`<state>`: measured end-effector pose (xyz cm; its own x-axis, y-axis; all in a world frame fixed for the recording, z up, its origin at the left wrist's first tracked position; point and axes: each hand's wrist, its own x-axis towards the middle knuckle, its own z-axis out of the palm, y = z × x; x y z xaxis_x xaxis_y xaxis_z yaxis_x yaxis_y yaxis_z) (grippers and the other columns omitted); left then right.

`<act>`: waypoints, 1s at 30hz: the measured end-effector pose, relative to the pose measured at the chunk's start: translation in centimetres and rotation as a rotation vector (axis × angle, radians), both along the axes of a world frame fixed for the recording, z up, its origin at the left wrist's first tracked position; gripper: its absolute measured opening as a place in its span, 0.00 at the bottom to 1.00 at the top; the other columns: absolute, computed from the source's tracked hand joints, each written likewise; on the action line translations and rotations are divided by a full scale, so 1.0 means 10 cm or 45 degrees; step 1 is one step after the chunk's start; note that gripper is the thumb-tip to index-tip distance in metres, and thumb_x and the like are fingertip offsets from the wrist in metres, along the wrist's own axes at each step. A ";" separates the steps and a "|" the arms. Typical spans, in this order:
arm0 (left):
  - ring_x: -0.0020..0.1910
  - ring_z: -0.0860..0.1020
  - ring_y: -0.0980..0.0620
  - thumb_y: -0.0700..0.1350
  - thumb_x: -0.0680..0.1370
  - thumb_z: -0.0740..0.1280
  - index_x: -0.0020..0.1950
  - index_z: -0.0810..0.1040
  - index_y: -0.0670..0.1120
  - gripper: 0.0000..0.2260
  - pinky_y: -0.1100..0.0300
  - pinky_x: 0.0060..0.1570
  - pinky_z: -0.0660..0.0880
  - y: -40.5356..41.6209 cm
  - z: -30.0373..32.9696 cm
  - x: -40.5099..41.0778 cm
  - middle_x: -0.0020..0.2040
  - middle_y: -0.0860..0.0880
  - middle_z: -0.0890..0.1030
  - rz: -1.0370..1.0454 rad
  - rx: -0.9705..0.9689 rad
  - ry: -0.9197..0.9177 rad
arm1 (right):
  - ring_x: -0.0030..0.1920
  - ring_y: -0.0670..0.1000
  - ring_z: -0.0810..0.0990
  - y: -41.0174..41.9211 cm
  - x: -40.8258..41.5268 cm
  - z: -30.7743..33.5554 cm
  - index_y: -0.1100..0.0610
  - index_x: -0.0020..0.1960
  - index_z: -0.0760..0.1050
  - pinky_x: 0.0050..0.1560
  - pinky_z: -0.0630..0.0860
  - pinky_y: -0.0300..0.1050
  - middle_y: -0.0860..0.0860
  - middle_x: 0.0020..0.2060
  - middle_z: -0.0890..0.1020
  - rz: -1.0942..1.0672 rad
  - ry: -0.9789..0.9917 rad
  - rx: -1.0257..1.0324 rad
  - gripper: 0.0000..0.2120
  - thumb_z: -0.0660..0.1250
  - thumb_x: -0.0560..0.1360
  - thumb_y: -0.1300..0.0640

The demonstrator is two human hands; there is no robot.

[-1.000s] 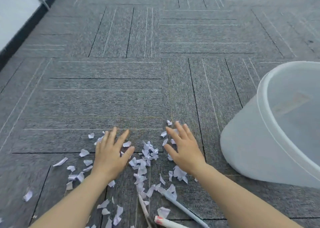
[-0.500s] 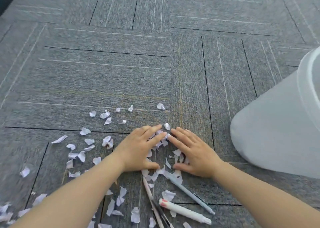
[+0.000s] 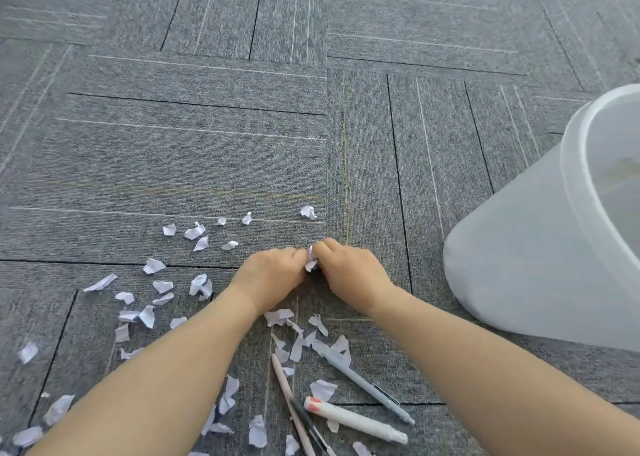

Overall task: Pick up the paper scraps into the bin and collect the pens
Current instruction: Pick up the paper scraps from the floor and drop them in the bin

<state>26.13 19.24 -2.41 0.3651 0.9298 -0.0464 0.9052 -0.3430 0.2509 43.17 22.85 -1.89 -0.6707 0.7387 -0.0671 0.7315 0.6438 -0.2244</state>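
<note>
Both hands are cupped together on the grey carpet [image 3: 207, 164], left hand [image 3: 273, 277] and right hand [image 3: 349, 272] squeezing a wad of paper scraps [image 3: 310, 260] between them. Loose scraps [image 3: 162, 286] litter the left, pens [image 3: 356, 417] lie near the forearms, bin [image 3: 540, 258] stands off right.

No legible text, seemingly.

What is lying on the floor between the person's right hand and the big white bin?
Nothing: in the head view, only bare grey carpet lies between the right hand, closed on a clump of paper scraps, and the bin.
</note>
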 end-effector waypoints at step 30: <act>0.36 0.74 0.42 0.49 0.80 0.56 0.30 0.69 0.44 0.19 0.55 0.29 0.64 0.90 2.56 2.84 0.31 0.47 0.73 -0.189 -0.193 -0.344 | 0.50 0.60 0.76 -0.04 2.33 2.65 0.68 0.56 0.75 0.51 0.73 0.55 0.64 0.53 0.80 -1.624 1.060 -0.114 0.18 0.58 0.81 0.53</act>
<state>54.54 28.24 23.23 0.5139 0.8555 -0.0630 0.7422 -0.4065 0.5328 66.43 22.43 24.56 0.5223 0.8491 -0.0788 0.4203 -0.3367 -0.8426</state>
